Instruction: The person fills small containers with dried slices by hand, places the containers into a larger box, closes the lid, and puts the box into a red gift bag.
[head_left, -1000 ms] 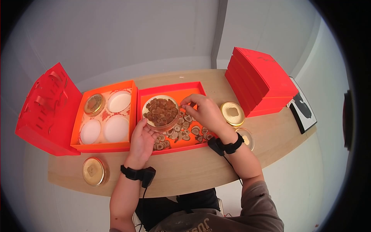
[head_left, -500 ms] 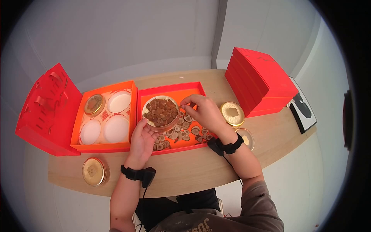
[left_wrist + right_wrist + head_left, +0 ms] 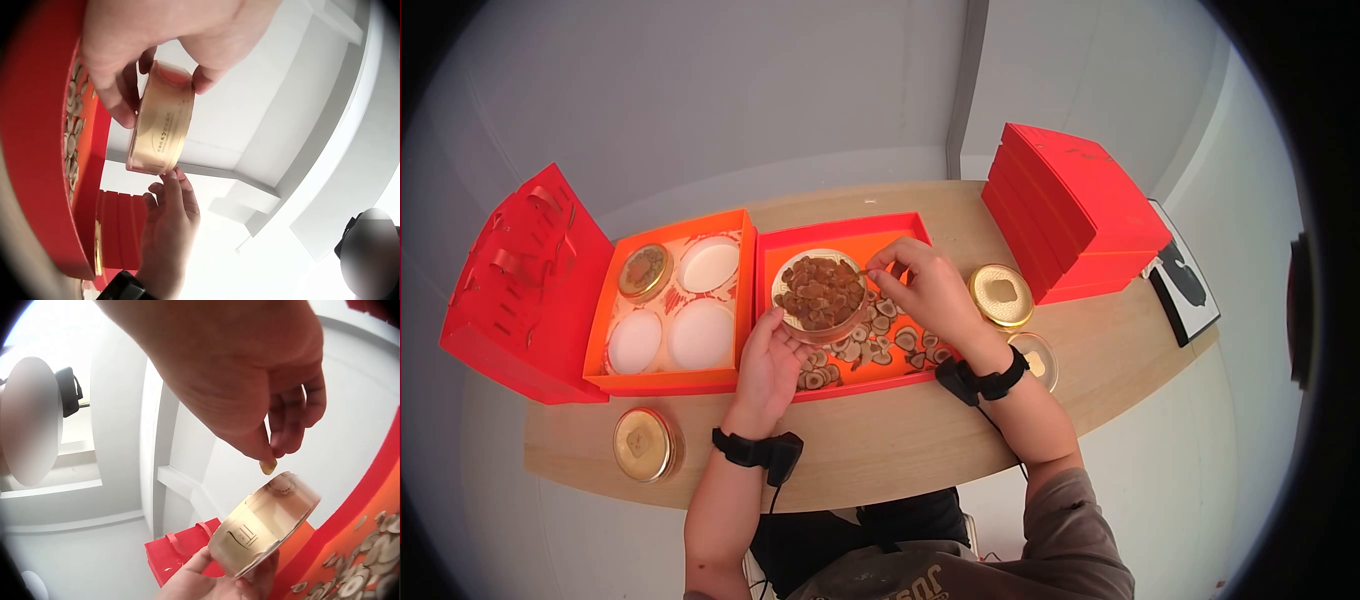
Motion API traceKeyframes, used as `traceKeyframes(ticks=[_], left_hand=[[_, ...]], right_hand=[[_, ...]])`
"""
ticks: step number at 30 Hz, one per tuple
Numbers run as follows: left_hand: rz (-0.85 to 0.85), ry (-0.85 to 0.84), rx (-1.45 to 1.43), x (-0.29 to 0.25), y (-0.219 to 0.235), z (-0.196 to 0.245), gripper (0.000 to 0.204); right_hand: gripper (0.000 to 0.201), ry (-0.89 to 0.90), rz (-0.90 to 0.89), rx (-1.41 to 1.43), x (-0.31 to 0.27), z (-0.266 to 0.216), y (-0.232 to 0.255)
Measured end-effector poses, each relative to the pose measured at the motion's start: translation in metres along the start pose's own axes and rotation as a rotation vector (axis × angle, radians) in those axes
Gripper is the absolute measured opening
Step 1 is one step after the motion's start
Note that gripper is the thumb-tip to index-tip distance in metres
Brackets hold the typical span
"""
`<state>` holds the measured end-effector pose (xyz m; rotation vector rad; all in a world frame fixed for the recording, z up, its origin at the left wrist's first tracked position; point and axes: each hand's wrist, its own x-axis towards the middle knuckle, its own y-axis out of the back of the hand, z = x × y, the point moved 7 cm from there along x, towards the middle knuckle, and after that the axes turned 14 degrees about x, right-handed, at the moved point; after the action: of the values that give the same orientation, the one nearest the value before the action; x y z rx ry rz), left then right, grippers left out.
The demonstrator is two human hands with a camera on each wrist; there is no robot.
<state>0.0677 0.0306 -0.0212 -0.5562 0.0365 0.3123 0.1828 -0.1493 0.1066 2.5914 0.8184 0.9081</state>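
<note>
My left hand (image 3: pixel 768 368) holds a round clear container (image 3: pixel 821 293) full of brown dried pieces, tilted over the red tray. In the left wrist view its thumb and fingers grip the container's (image 3: pixel 162 119) sides. Beside the rim, my right hand (image 3: pixel 928 290) pinches a small piece; the right wrist view shows this yellowish-brown piece (image 3: pixel 269 466) between thumb and fingertip, just off the container (image 3: pixel 265 522). Below lie round dried slices (image 3: pixel 870 340) in the red tray (image 3: pixel 850 388) with an orange inside.
Left stands an orange box (image 3: pixel 662 380) with round white wells and one lidded jar (image 3: pixel 644 271), beside a red bag (image 3: pixel 525 290). Another jar (image 3: pixel 643 443) sits near the front edge. At right are gold lids (image 3: pixel 1002 295), stacked red boxes (image 3: pixel 1070 215) and a black-and-white box (image 3: pixel 1185 290).
The container has shifted slightly to the right and tilted a little in my left hand. My right hand has moved up very slightly.
</note>
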Motion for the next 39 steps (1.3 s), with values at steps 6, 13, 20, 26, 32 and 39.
traceKeyframes(ticks=[6,13,20,26,32,39], left_hand=[[-0.025,-0.001,0.015,-0.001,-0.002,0.001,0.033],[-0.034,-0.003,0.021,0.0,-0.003,0.0,0.034],[-0.057,0.001,0.046,-0.001,-0.004,-0.001,0.036],[-0.078,-0.005,0.065,-0.002,-0.008,0.001,0.036],[-0.091,0.011,0.035,-0.002,-0.01,0.002,0.028],[-0.092,0.022,0.012,-0.003,-0.01,0.002,0.018]], right_hand=[[0.012,-0.025,0.011,-0.012,0.0,0.002,0.001],[0.014,-0.06,0.049,0.006,0.0,0.005,0.001],[0.016,-0.077,0.046,-0.013,0.0,0.004,-0.001],[0.015,-0.042,0.063,-0.041,-0.001,0.004,-0.001],[0.016,-0.052,0.055,-0.056,-0.002,0.005,-0.002],[0.015,-0.091,0.037,-0.039,-0.001,0.005,-0.003]])
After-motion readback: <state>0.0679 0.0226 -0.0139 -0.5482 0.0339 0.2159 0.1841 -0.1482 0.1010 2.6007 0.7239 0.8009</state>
